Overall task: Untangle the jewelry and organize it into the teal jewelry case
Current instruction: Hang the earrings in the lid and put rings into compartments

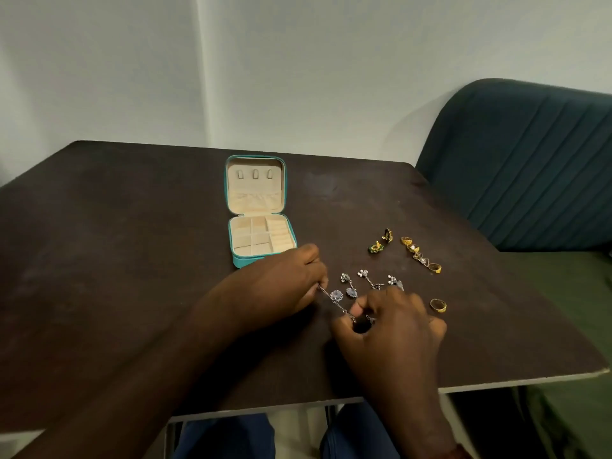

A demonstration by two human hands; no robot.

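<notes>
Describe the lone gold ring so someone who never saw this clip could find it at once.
On the dark table, go right from the open teal jewelry case to the right hand, which pinches a silver chain. The gold ring lies just right of that hand's knuckles. It lies alone, while the other gold pieces sit in a row farther back.

Light is dim and soft, perhaps from overhead. The pale wall (99, 77) shows a brighter vertical band; the dark table (116, 260) carries a faint sheen. Edges bow from wide-angle distortion; the near part looks blurred.
</notes>
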